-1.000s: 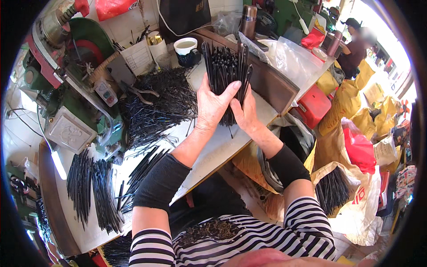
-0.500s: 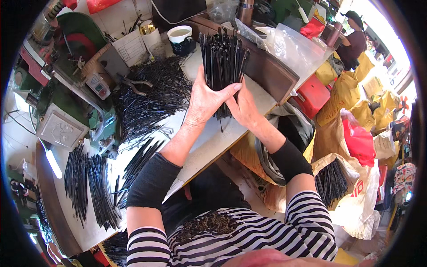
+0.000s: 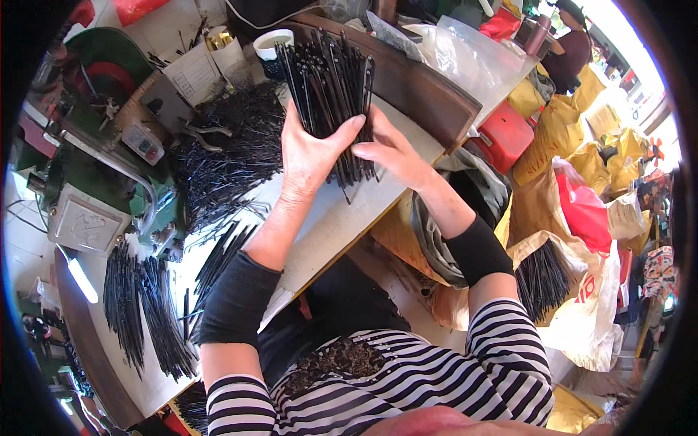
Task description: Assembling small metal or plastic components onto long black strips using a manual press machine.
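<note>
A thick bundle of thin black rods (image 3: 325, 91) stands nearly upright above the table, tilted a little to the left, its tops slightly fanned. My left hand (image 3: 309, 156) wraps its left side, thumb across the front. From the right, my right hand (image 3: 396, 152) closes against the bundle; its fingers are partly hidden behind the rods. One rod pokes out lower than the others. Beyond my left forearm lies a tangled heap of black rods (image 3: 229, 149). A smaller loose stack of rods (image 3: 224, 254) rests beside that forearm.
Two sorted rod bundles (image 3: 123, 312) lie at the table's left, near a green machine (image 3: 163, 207). Pliers (image 3: 207, 136) sit on the heap. A white-rimmed cup (image 3: 273, 41) and a brown board (image 3: 422, 91) stand behind. Sacks (image 3: 556, 138) fill the right; a person (image 3: 569, 51) stands beyond.
Both hands and the rod bundle have shifted left, and the rods' tops now lean left and spread more. My right hand's fingers have loosened slightly. The whole view has shifted a little.
</note>
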`<move>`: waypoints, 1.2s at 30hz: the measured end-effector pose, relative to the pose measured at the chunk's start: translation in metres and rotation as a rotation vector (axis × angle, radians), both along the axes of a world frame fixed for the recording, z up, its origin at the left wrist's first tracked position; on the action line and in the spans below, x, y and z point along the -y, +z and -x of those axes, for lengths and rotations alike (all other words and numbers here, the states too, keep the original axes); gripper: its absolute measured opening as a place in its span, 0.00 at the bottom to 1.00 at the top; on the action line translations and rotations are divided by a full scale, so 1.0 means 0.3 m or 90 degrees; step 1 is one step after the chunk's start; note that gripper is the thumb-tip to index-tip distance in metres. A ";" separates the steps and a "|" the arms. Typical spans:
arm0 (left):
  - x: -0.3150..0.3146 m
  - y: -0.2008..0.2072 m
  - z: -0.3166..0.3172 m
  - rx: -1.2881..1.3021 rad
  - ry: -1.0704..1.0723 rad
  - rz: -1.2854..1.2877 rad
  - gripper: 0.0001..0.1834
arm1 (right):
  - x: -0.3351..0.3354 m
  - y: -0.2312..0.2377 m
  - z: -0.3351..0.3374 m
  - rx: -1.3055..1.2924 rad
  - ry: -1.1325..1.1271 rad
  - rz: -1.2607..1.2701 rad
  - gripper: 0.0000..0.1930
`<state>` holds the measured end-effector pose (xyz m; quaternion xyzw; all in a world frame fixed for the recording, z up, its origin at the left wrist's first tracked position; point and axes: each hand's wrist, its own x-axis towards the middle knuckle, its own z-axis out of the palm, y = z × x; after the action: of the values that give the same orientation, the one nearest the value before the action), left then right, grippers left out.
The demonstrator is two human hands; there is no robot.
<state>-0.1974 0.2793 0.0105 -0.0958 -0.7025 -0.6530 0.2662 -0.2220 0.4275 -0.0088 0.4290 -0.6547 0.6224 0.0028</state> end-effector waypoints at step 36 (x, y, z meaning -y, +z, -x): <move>0.084 -0.161 0.013 -0.059 -0.061 0.081 0.16 | 0.132 0.141 -0.129 -0.238 -0.575 0.038 0.47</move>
<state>-0.2013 0.2541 -0.0379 -0.1766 -0.7241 -0.6139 0.2602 -0.1833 0.3880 0.0334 0.2059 -0.7456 0.4897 0.4023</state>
